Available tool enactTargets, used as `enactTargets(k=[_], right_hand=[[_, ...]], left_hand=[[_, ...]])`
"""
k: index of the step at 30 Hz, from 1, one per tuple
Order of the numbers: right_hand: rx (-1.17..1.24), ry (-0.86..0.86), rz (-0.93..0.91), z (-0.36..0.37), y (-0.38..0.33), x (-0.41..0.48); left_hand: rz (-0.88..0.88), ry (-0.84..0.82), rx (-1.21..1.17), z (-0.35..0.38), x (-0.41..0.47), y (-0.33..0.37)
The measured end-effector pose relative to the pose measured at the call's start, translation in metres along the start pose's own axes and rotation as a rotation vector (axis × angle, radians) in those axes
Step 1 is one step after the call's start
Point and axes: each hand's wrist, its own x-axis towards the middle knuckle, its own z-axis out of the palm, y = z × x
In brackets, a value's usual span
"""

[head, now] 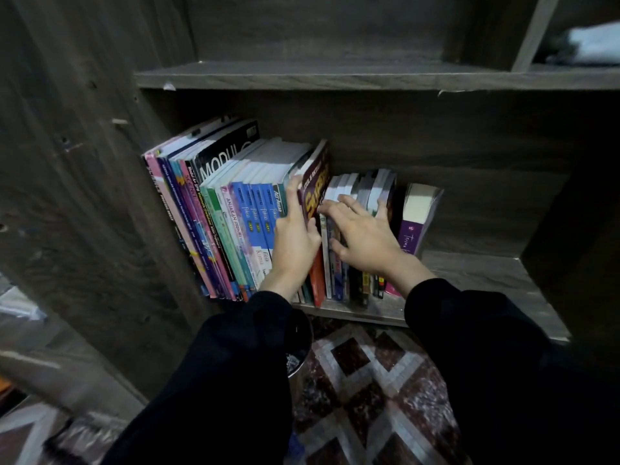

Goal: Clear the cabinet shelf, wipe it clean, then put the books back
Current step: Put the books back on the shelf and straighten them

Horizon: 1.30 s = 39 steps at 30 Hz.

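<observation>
A row of books stands on the dark wooden cabinet shelf [469,275]. Tall workbooks [214,209] lean at the left. A red book [317,182] in the middle tilts out of the row. My left hand [295,243] pinches it, fingers slid along its left face and thumb on its spine. My right hand [365,236] rests with spread fingers on the spines and tops of several smaller books [367,186] just right of the red one. A purple book [411,229] leans at the row's right end.
The right third of the shelf is bare wood. The shelf above [335,75] carries nothing in view; a pale bundle [583,45] lies in the top right compartment. Below are a patterned floor covering [369,380] and a metal bin [297,367].
</observation>
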Motion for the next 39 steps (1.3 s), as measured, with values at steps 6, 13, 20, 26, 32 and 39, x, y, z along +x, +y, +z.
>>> enactTargets(k=[6, 13, 20, 26, 32, 39], right_hand=[[0.001, 0.000, 0.001, 0.000, 0.000, 0.001], [0.016, -0.029, 0.017, -0.002, -0.002, 0.000], [0.018, -0.045, 0.025, -0.004, -0.003, 0.000], [0.032, -0.039, 0.024, 0.000, -0.003, 0.004], [0.049, -0.031, 0.021, 0.001, -0.002, 0.005], [0.073, -0.043, 0.032, 0.002, -0.004, 0.008]], left_hand=[[-0.010, -0.075, 0.375, -0.005, 0.007, -0.005], [0.038, -0.249, 0.487, -0.036, 0.016, -0.015], [-0.043, -0.152, 0.432, -0.027, 0.005, -0.017], [0.066, -0.050, 0.312, -0.014, -0.004, 0.000], [-0.052, -0.143, 0.100, 0.004, -0.006, 0.006], [-0.019, -0.081, 0.020, -0.031, -0.035, -0.001]])
